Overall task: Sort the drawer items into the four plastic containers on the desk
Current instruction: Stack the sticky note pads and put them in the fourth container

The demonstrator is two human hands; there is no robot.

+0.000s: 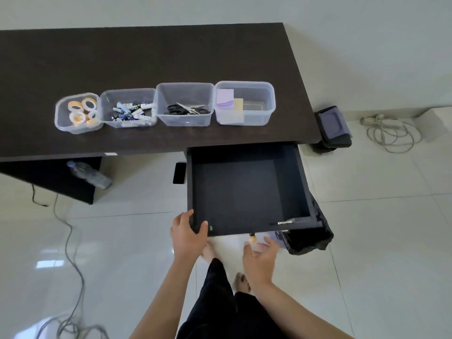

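While we stand barefoot on the pale glossy tiled floor (pixel 379 241), the long dark brown wooden desk (pixel 151 57) fills the upper part of our view. Under its right end the black square drawer (pixel 249 192) is pulled fully out toward us, and its dark bottom shows nothing lying on it. Just right of the drawer's near corner sits a bin lined with a black plastic bag (pixel 313 238).

Four clear plastic containers stand in a row near the desk's front edge, touching or nearly touching one another. From the right: the clear rectangular container with purple and yellow sticky notes (pixel 245 103), the clear container with black-handled scissors (pixel 185 104), the clear container with a heap of small batteries (pixel 129 108), and the clear rounded container with orange-cored tape rolls (pixel 78 113).

Our left hand (pixel 187 232) grips the drawer's near left corner, the thumb hooked over the front rim and the fingers curled round the outer side. Our right hand (pixel 260 255) hovers just below the drawer front, apart from it, fingers loosely spread and holding nothing; motion blur softens them.

Smaller things lie around: a clear plastic water bottle (pixel 89 173) under the desk at left, a coiled white cable (pixel 391 133) on the floor at right, and a grey cable (pixel 71 241) trailing along the left.
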